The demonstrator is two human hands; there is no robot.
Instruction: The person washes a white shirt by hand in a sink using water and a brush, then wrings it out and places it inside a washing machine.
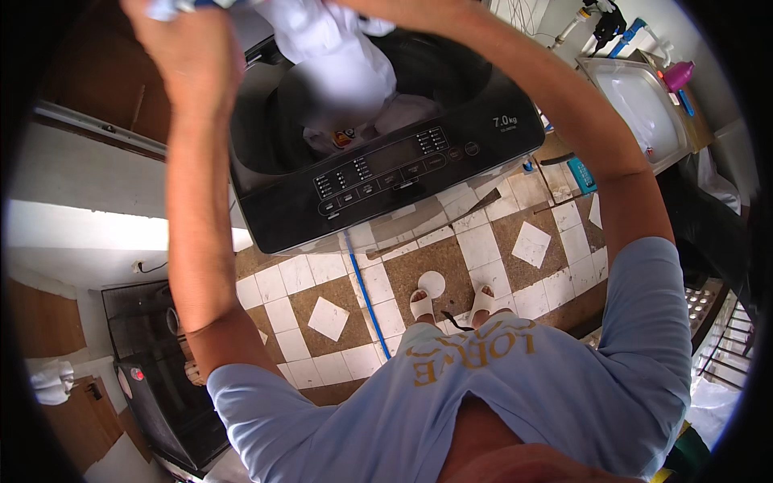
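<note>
Tiled floor (423, 270) along edge of washer (282, 213), garment (322, 32) over open tub (451, 64)

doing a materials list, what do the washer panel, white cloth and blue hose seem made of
Panel: probably plastic, smooth, faintly shiny black. Cloth: matte fabric, by its soft folds; fibre unclear. Hose: likely plastic, evenly blue, gently curved.

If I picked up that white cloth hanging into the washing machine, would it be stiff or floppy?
Probably floppy: the white cloth hangs in soft folds. It likely wouldn't stand up by itself, as it droops into the open washing machine. Wetness, and so weight, isn't clear.
</note>
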